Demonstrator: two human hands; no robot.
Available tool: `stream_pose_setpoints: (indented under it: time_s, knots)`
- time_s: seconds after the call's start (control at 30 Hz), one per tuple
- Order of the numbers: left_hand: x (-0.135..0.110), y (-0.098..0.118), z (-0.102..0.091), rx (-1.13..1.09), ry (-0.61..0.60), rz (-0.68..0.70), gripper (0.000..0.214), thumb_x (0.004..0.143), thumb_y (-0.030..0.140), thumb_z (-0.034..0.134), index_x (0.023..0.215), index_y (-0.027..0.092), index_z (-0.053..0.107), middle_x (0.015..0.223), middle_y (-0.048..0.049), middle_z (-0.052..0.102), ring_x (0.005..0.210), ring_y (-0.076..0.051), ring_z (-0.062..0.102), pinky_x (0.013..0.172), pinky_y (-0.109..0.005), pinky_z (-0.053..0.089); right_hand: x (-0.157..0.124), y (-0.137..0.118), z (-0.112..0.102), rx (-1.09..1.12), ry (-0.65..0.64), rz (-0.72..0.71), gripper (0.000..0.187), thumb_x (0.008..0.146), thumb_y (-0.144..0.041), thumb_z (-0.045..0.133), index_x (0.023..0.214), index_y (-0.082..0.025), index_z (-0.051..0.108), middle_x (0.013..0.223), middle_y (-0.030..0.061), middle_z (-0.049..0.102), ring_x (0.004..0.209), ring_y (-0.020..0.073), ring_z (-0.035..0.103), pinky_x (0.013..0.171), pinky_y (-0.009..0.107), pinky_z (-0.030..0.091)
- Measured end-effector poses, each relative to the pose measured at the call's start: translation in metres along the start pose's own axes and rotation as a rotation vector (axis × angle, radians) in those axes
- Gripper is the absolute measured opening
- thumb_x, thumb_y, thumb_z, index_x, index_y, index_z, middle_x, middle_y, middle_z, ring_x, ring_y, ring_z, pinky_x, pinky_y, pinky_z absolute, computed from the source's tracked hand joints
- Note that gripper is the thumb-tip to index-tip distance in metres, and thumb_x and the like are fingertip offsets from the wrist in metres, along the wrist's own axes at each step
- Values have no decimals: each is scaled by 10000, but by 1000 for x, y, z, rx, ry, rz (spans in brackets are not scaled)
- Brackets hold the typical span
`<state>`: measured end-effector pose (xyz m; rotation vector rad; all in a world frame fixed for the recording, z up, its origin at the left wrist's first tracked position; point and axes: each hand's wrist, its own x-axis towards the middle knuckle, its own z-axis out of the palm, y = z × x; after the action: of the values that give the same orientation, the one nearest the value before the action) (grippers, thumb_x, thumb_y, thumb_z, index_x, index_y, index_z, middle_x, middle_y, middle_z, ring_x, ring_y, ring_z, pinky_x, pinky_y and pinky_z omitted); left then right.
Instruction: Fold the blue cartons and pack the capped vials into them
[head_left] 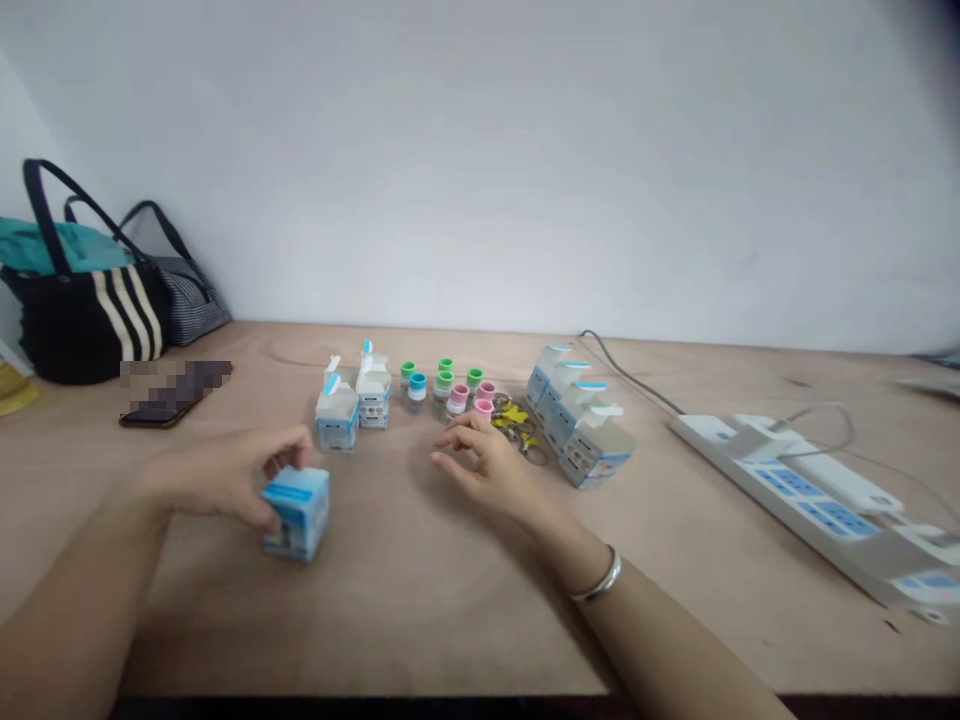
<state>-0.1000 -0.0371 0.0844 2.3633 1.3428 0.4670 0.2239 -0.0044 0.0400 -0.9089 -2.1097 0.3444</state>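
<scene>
My left hand (pixel 221 480) grips a small blue-and-white cardboard box (pixel 298 512) from above, and the box rests on or just over the wooden table (pixel 420 610). My right hand (pixel 484 470) hovers with its fingers curled and apart, holding nothing. It is nearest to several pink-capped small vials (pixel 459 397) and a tangle of metal rings with yellow tags (pixel 514 420). Several green-capped and blue-capped vials (pixel 431 385) stand behind them. Two similar boxes (pixel 354 405) with raised flaps stand to the left, and a row of such boxes (pixel 577 420) stands to the right.
A long white power strip (pixel 787 490) with a grey cable lies at the right. A black striped bag (pixel 86 315) and a grey bag (pixel 191 300) stand at the back left, with a phone (pixel 161 410) in front. A white wall (pixel 480 150) rises behind the table.
</scene>
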Motion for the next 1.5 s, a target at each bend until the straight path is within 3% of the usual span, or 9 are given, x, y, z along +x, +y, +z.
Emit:
stream_pose_setpoints:
  time_s: [0.1, 0.27, 0.5, 0.63, 0.77, 0.93, 1.13, 1.3, 1.5]
  knots:
    - [2, -43, -16, -76, -105, -217, 360, 649, 376, 672, 918, 212, 498, 782, 25, 608, 740, -186, 602, 618, -261, 484, -3, -1, 3, -41, -86, -31, 82, 791, -231, 629, 858, -182, 629, 964, 80, 556, 843, 175, 561, 746, 322, 490]
    - [28, -84, -8, 13, 186, -199, 477, 702, 528, 615, 1016, 196, 478, 977, -23, 606, 931, -242, 604, 741, -342, 500, -6, -2, 6, -93, -170, -65, 94, 793, -220, 623, 882, -188, 623, 993, 86, 544, 856, 184, 574, 745, 325, 494]
    - [37, -39, 8, 445, 699, 128, 578, 694, 482, 687, 1173, 221, 498, 1357, -111, 379, 1298, -367, 313, 1058, -552, 250, -6, -1, 7, -115, -200, -59, 111, 799, -209, 611, 907, -182, 615, 981, 83, 534, 840, 175, 560, 766, 335, 491]
    - [42, -16, 20, 609, 652, 250, 320, 759, 383, 662, 1059, 284, 608, 1428, -6, 312, 1348, -379, 181, 1072, -620, 116, -7, 0, 8, -102, -212, -72, 109, 795, -203, 615, 903, -186, 611, 961, 73, 540, 851, 173, 562, 768, 326, 487]
    - [39, -9, 22, 594, 662, 307, 46, 774, 295, 652, 804, 264, 667, 1314, -19, 469, 1259, -335, 340, 1048, -587, 215, -6, -3, 7, -88, -223, -57, 80, 800, -218, 618, 872, -182, 618, 922, 65, 559, 803, 162, 562, 718, 306, 481]
    - [31, 8, 27, 364, 624, 532, 145, 818, 179, 592, 864, 291, 671, 854, -17, 603, 825, -169, 551, 792, -334, 458, -3, -15, 2, 50, -103, 79, 263, 777, -349, 661, 969, -176, 615, 843, 40, 581, 682, 129, 520, 594, 255, 444]
    - [50, 26, 67, 87, 466, 760, 137, 862, 127, 519, 904, 213, 617, 1008, -65, 649, 983, -187, 583, 852, -351, 488, 0, -20, 11, 377, 59, 258, 392, 729, -402, 681, 1024, -175, 560, 743, -15, 513, 578, 91, 443, 512, 222, 370]
    - [53, 25, 88, -55, 425, 642, 50, 858, 180, 529, 899, 200, 551, 1145, -106, 614, 1079, -200, 585, 904, -359, 492, 1, -16, 19, 560, 146, 405, 253, 772, -252, 555, 1011, -176, 521, 630, -53, 461, 569, 100, 440, 542, 226, 368]
    - [46, 32, 106, -77, 539, 384, 354, 713, 304, 714, 924, 206, 447, 1163, -117, 592, 1077, -248, 591, 897, -414, 482, -2, -14, 20, 645, 64, 586, 245, 745, -232, 527, 980, -177, 487, 590, -70, 464, 512, 98, 444, 503, 217, 374]
